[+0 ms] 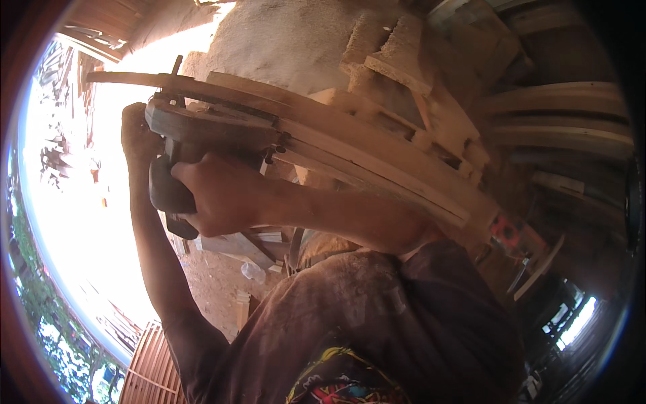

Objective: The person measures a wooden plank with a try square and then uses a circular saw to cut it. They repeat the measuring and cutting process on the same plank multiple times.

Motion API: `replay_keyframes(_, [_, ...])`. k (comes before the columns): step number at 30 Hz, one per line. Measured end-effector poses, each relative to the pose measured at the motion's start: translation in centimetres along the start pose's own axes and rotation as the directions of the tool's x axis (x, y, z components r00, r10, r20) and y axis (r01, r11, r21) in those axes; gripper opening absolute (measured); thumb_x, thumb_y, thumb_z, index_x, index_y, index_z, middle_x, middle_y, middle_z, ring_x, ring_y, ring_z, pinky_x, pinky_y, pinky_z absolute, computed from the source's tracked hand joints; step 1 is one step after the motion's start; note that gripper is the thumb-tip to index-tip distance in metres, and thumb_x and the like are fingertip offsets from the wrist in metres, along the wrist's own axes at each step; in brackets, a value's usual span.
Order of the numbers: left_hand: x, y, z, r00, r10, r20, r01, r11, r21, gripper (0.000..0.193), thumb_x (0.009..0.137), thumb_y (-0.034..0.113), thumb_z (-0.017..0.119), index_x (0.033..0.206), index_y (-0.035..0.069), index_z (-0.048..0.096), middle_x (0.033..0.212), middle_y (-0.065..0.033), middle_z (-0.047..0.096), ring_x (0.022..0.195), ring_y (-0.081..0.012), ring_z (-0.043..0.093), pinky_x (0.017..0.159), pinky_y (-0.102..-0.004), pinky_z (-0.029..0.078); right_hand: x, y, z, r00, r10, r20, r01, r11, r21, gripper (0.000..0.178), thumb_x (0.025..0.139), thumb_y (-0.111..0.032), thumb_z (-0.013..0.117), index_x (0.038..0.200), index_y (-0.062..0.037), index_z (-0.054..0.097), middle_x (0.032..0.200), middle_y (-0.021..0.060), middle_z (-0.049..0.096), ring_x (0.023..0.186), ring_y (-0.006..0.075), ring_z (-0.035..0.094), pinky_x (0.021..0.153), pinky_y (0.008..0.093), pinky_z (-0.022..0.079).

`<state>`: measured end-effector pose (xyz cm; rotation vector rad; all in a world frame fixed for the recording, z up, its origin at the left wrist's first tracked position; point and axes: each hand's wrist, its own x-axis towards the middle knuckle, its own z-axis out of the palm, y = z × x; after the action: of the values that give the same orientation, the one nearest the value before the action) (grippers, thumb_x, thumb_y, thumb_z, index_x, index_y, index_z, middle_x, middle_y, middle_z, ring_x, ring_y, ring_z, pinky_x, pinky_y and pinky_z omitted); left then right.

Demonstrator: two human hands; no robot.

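Note:
My right hand (219,192) is closed around the black handle of a dark hand-held power tool (208,128), which looks like an electric planer. The tool's long body lies along the near side of a long wooden plank (323,120). The plank runs from the upper left toward the lower right. My left hand (139,128) is at the tool's left end, against bright glare. Its fingers are hidden, so its grip is unclear.
Sawdust (282,44) is heaped beyond the plank. Cut boards (558,114) are stacked at the right, and wood offcuts (242,249) lie on the floor below my right forearm. A red-and-black object (506,232) sits near the plank's right end. A slatted wooden piece (153,370) stands at lower left.

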<state>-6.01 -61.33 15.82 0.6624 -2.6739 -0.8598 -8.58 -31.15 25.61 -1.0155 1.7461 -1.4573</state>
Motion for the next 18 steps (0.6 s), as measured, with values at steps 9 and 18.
replay_keyframes(9, [-5.9,13.5,-3.5,0.990,-0.099,-0.102,0.091,0.993,-0.076,0.025,0.095,-0.001,0.069,0.120,0.003,0.063,0.114,-0.0070,0.067,0.097,-0.0155,0.069,0.077,-0.0316,0.062,-7.7,0.3,-2.0,0.974,-0.199,-0.110,0.177,0.967,-0.182,0.035,0.075,-0.014,0.080,0.106,-0.0031,0.067,0.075,0.0209,0.072,0.078,0.0411,0.077,0.070,0.0492,0.061])
replay_keyframes(18, [-13.6,19.5,2.1,0.980,-0.108,0.169,0.191,0.754,-0.628,0.054,0.091,0.007,0.084,0.138,0.008,0.057,0.131,-0.0106,0.068,0.118,-0.0217,0.070,0.091,-0.0382,0.063,-18.7,-3.6,-8.3,0.972,-0.139,-0.191,0.119,0.987,-0.110,0.033,0.084,-0.012,0.085,0.113,-0.0025,0.073,0.090,0.0170,0.078,0.081,0.0298,0.081,0.070,0.0387,0.062])
